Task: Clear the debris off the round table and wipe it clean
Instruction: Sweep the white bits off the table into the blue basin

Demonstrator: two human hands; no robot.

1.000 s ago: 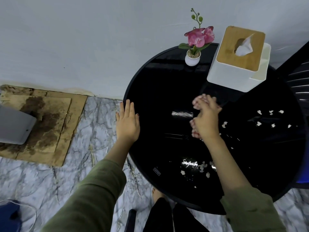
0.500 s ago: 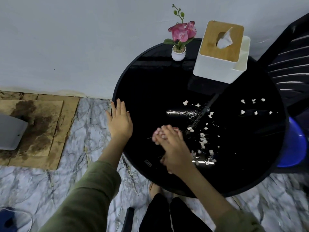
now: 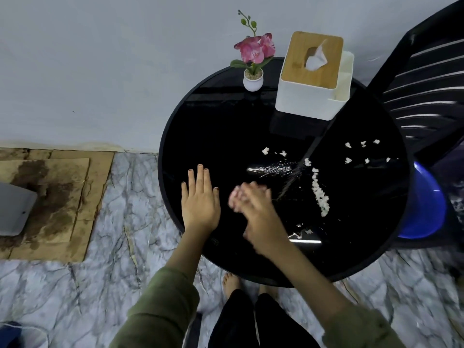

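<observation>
1. glossy black round surface (image 3: 226, 126) with a thin dark rim, standing on grey veined marble floor (image 3: 75, 285) against a pale wall.
2. white crumbs (image 3: 319, 194) lie on it: a ragged line right of centre, loose bits further back and to the right.
3. left hand (image 3: 200, 204) lies flat, fingers spread, grip wide and holding nothing, at the near left edge.
4. right hand (image 3: 253, 212) is blurred, just beside the left; i cannot tell its grip.
5. at the back stand a white tissue box (image 3: 301, 101) with a wooden lid and a small white pot of pink flowers (image 3: 253, 80).
</observation>
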